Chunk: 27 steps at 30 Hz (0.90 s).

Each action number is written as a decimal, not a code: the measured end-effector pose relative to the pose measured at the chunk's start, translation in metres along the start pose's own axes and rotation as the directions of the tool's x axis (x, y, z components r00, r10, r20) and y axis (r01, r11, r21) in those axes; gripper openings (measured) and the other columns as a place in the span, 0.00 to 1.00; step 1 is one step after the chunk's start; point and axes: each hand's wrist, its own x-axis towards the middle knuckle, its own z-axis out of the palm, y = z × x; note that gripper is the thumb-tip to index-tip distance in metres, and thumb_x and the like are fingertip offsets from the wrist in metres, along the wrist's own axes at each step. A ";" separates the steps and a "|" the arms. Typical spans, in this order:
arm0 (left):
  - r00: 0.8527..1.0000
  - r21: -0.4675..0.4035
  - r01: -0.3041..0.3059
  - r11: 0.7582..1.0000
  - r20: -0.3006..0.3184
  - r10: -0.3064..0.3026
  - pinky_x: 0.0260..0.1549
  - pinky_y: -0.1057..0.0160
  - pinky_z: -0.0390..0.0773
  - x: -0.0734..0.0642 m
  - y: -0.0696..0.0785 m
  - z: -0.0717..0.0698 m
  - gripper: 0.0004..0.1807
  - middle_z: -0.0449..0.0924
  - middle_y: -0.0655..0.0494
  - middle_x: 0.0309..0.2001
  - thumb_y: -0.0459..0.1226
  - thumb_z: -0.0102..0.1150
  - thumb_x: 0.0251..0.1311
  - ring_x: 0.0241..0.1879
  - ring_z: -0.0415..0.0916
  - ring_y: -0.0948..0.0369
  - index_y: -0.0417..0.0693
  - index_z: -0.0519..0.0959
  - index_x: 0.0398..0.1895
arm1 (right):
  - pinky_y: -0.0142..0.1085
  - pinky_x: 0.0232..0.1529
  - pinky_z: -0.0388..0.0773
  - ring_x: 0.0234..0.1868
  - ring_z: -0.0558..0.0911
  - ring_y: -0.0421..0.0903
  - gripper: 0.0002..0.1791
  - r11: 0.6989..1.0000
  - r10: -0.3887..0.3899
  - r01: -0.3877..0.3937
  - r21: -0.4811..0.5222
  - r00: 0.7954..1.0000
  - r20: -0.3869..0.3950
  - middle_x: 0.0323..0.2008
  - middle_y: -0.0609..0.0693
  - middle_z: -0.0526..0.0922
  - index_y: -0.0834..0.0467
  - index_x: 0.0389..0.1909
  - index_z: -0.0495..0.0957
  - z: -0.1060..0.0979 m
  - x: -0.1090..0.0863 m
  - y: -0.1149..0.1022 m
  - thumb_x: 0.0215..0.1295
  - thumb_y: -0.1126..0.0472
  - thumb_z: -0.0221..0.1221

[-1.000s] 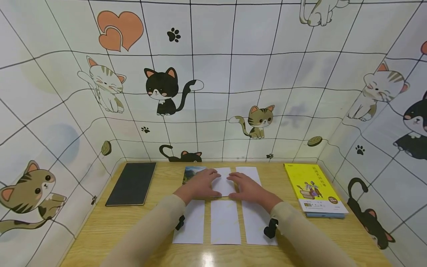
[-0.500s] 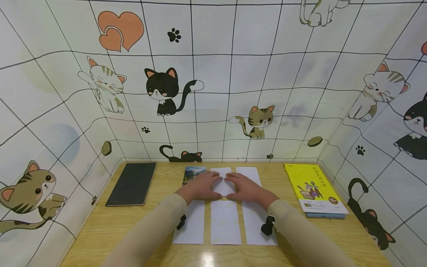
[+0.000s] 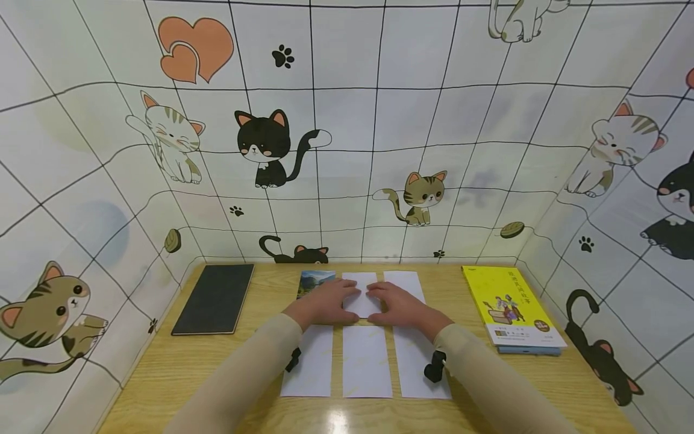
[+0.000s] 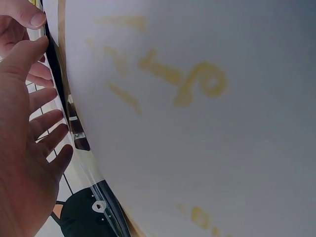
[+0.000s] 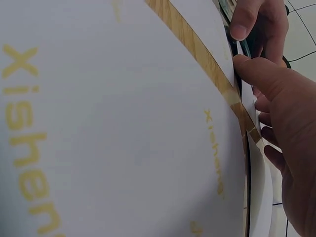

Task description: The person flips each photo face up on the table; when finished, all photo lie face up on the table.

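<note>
My left hand (image 3: 328, 302) and right hand (image 3: 398, 306) rest at either side of a white card (image 3: 359, 298) in the back row's middle. Fingers and thumbs look loosely spread, touching or close to its side edges. Left of it, partly under my left hand, lies a landscape picture card (image 3: 314, 281). To the right is another white card (image 3: 403, 282), half hidden by my right hand. In the wrist views, white card backs with faint yellow print fill most of the frame, with the left hand (image 4: 29, 113) and right hand (image 5: 291, 118) at the edges.
Nearer me lie a left front card (image 3: 309, 367), a middle front card (image 3: 367, 361) and a right front card (image 3: 414, 361). A black notebook (image 3: 213, 299) lies at left. A yellow book (image 3: 509, 301) tops a blue book (image 3: 528, 349) at right. Cat-patterned walls surround the table (image 3: 260, 374).
My right hand has shifted slightly left, bringing both hands a little closer together about the middle card. Over the last half second almost nothing has moved.
</note>
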 end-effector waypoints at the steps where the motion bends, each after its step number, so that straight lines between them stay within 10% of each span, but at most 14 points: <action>1: 1.000 0.008 -0.007 1.000 -0.001 0.007 0.81 0.43 0.61 0.000 0.000 0.000 0.42 0.63 0.60 0.85 0.66 0.62 0.72 0.86 0.55 0.48 0.61 0.71 0.84 | 0.58 0.79 0.66 0.80 0.69 0.60 0.38 1.000 -0.001 0.001 -0.003 1.000 0.000 0.78 0.58 0.73 0.63 0.75 0.78 0.000 0.000 0.000 0.74 0.43 0.71; 27: 0.990 0.022 -0.132 0.991 -0.043 0.133 0.73 0.52 0.74 -0.002 -0.003 -0.002 0.25 0.81 0.59 0.72 0.55 0.66 0.75 0.73 0.76 0.56 0.58 0.85 0.69 | 0.57 0.74 0.73 0.74 0.76 0.57 0.30 0.995 -0.095 0.093 -0.037 0.993 -0.064 0.71 0.57 0.79 0.62 0.68 0.83 0.005 -0.004 -0.004 0.82 0.42 0.62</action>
